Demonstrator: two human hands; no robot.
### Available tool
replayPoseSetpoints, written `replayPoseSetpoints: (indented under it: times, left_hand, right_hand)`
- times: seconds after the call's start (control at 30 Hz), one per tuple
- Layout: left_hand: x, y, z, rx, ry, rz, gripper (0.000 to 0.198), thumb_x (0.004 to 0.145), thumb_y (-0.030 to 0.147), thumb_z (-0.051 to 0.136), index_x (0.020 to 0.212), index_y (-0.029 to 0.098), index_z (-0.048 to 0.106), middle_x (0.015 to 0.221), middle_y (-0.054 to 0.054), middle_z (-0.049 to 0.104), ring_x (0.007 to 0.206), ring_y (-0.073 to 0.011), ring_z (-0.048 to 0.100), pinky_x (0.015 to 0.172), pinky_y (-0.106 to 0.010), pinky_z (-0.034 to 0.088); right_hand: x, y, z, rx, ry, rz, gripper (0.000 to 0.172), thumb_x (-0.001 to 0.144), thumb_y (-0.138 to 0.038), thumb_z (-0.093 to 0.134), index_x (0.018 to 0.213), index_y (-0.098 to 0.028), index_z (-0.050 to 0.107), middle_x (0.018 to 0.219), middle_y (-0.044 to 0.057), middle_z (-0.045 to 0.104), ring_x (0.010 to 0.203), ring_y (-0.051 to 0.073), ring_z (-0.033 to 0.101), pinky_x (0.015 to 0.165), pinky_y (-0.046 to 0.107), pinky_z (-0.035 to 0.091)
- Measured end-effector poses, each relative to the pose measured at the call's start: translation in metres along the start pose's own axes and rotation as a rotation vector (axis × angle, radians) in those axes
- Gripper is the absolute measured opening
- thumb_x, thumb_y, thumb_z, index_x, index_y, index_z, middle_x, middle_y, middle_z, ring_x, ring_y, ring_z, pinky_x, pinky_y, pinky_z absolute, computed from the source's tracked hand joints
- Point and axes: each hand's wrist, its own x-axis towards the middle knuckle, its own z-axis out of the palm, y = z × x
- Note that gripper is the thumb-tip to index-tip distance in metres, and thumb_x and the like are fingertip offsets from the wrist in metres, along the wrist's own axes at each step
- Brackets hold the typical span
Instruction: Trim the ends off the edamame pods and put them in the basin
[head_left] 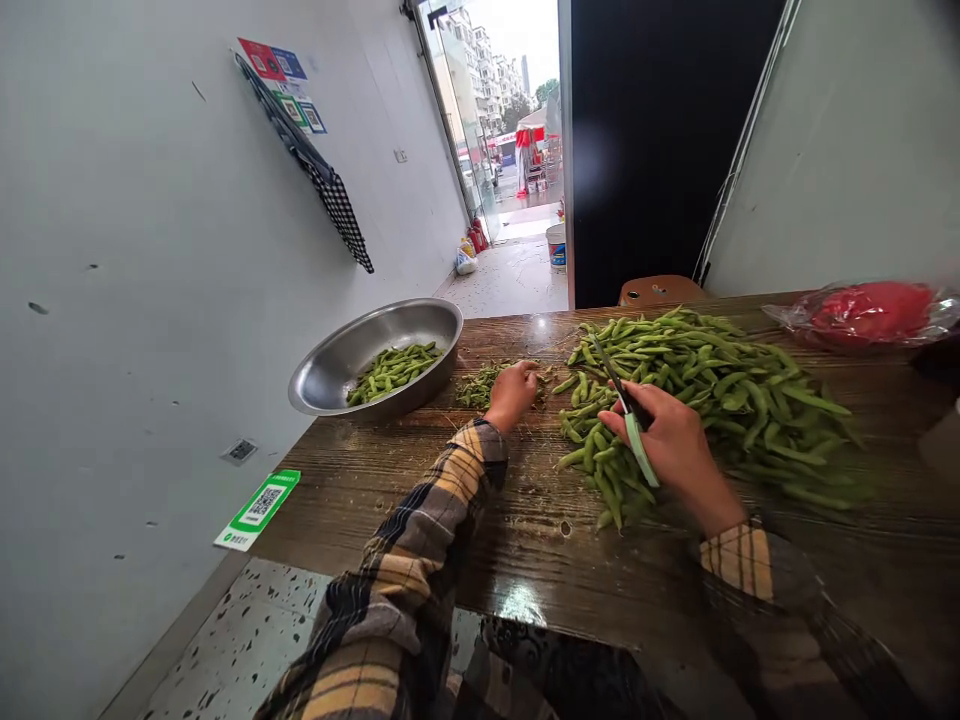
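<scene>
My right hand (675,440) is closed around a pair of scissors (626,410) with pale green handles, blades pointing away over a big heap of green edamame pods (712,385) on the dark wooden table (450,520). My left hand (514,392) rests curled at a small pile of pod trimmings (480,385); what its fingers hold is hidden. A steel bowl (337,365) at the table's left corner contains several trimmed pods (394,368).
A red plastic bag (870,312) lies at the far right of the table. A brown stool (658,290) stands behind the table. The white wall on the left carries a checked cloth (337,205) and QR stickers (259,508). An open doorway (517,200) leads to the street.
</scene>
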Motion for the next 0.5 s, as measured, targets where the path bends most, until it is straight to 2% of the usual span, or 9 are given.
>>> replayPoseSetpoints:
  times: [0.1,0.23,0.37,0.5]
  left_hand:
    - [0.007,0.0,0.01,0.063,-0.023,0.001,0.037,0.091,0.025,0.045,0.122,0.022,0.064,0.11,-0.01,0.071,0.101,-0.021,0.065,0.085,-0.029,0.047]
    - [0.016,0.021,0.027,0.119,-0.081,0.083,0.036,0.09,0.032,0.05,0.123,0.027,0.063,0.116,-0.007,0.068,0.106,-0.0207,0.062,0.089,-0.029,0.046]
    - [0.021,0.037,0.035,0.153,-0.138,0.178,0.036,0.088,0.04,0.053,0.123,0.032,0.063,0.117,-0.005,0.066,0.106,-0.0206,0.062,0.089,-0.029,0.046]
    - [0.019,0.025,0.029,0.199,-0.156,0.194,0.034,0.09,0.041,0.05,0.118,0.03,0.065,0.116,-0.007,0.066,0.107,-0.0217,0.061,0.09,-0.03,0.046]
  right_hand:
    - [0.0,0.0,0.0,-0.006,0.014,-0.001,0.041,0.082,-0.047,0.063,0.111,-0.018,0.066,0.095,0.01,0.07,0.085,0.027,0.066,0.077,0.04,0.052]
    - [0.0,-0.001,-0.001,-0.025,0.011,0.004,0.04,0.084,-0.047,0.062,0.111,-0.018,0.065,0.095,0.01,0.07,0.086,0.027,0.066,0.078,0.04,0.052]
    - [0.0,-0.003,-0.001,-0.029,-0.018,0.001,0.037,0.084,-0.045,0.062,0.11,-0.018,0.065,0.096,0.009,0.07,0.087,0.026,0.066,0.078,0.039,0.052]
    - [-0.001,-0.004,-0.001,-0.023,-0.018,0.022,0.041,0.083,-0.045,0.063,0.113,-0.017,0.065,0.098,0.01,0.07,0.089,0.027,0.066,0.081,0.04,0.052]
